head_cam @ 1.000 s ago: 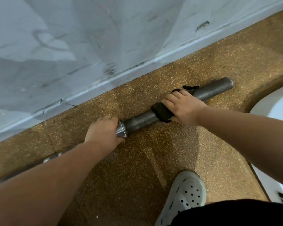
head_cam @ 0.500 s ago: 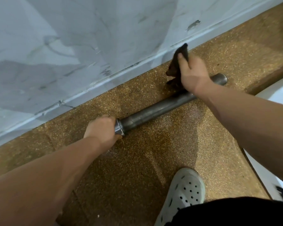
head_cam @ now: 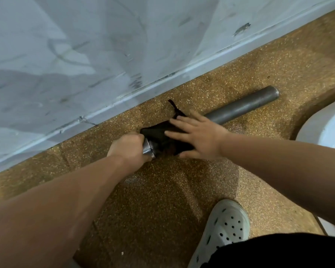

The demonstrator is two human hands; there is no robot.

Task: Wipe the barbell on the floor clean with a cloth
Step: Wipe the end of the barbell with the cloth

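Two hands are working on the barbell, which is lying on the speckled brown floor alongside the pale wall. Left hand is wrapping its grip tightly around the bar just behind the shiny collar. Immediately beyond that grip, the dark cloth is draping over the sleeve, and the right hand is pressing flat on it with fingers spread. Past the right hand, bare sleeve is running out to its end. Nearer the person, a white perforated clog is standing on the floor.
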